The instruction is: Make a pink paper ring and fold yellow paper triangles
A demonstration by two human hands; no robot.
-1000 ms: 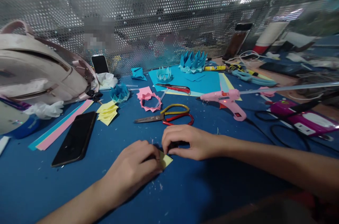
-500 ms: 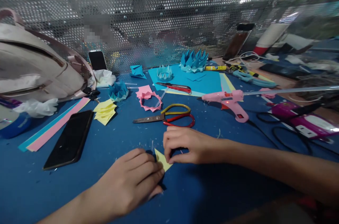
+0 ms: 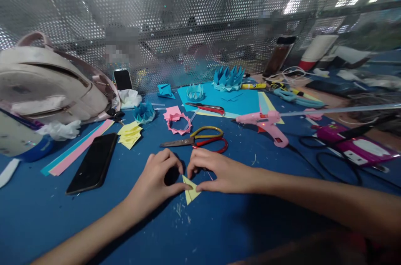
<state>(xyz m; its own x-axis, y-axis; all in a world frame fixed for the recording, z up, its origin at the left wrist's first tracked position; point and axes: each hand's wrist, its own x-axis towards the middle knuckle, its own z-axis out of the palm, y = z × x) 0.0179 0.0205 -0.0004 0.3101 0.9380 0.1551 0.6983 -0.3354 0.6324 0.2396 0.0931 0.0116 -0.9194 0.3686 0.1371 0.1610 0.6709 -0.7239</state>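
The folded yellow paper (image 3: 191,195) lies on the blue table (image 3: 156,235) between my two hands, a small triangle with one corner aimed at eleven o'clock, one at three and one a little past six. My left hand (image 3: 156,177) comes in from nine o'clock: its thumb lies over the paper's near-middle, while its index finger curls down by the eleven o'clock corner, a visible gap between the two tips. My right hand (image 3: 224,171) comes from three o'clock, its thumb on the corner there and its index tip at the twelve o'clock edge, the two tips standing apart too. I can't tell whether either hand pinches the paper or only presses it down.

From the paper, the scissors (image 3: 178,142) lie at twelve o'clock, just beyond my hands, with the pink paper ring (image 3: 171,129) farther out. The pink glue gun (image 3: 266,121) is between one and two, the yellow paper stack (image 3: 130,135) between ten and eleven.
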